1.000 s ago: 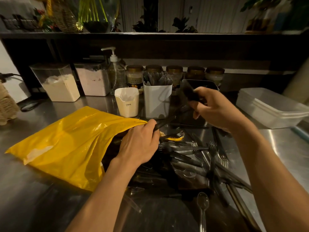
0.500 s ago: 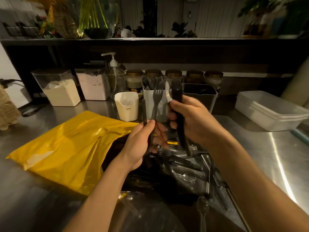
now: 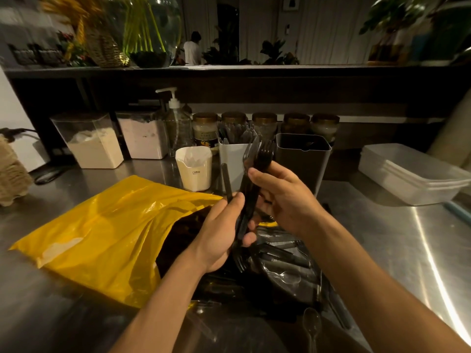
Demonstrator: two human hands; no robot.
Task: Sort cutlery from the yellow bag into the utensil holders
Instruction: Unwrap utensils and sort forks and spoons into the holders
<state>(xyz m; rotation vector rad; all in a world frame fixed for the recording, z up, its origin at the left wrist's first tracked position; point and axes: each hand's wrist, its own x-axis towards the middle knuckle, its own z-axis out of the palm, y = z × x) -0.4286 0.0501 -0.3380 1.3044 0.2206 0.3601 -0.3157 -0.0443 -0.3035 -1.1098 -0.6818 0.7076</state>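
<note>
The yellow bag (image 3: 102, 233) lies on the steel counter at the left, its mouth open toward a dark pile of plastic cutlery (image 3: 280, 266). My left hand (image 3: 219, 230) grips the handles of a bunch of black forks (image 3: 257, 159) held upright above the pile. My right hand (image 3: 283, 194) holds the same bunch higher up, just below the tines. Behind the hands stand three holders: a small cream one (image 3: 195, 169), a white one (image 3: 232, 159) holding dark cutlery, and a grey one (image 3: 303, 159).
Two clear bins of powder (image 3: 94, 141), a pump bottle (image 3: 175, 123) and a row of jars (image 3: 265, 121) line the back under a dark shelf. Stacked white tubs (image 3: 410, 171) sit at the right. A clear spoon (image 3: 312, 327) lies near the front edge.
Both hands rose from the pile and came together. The forks now stand upright in one bunch, gripped by both hands, where earlier each hand held its own.
</note>
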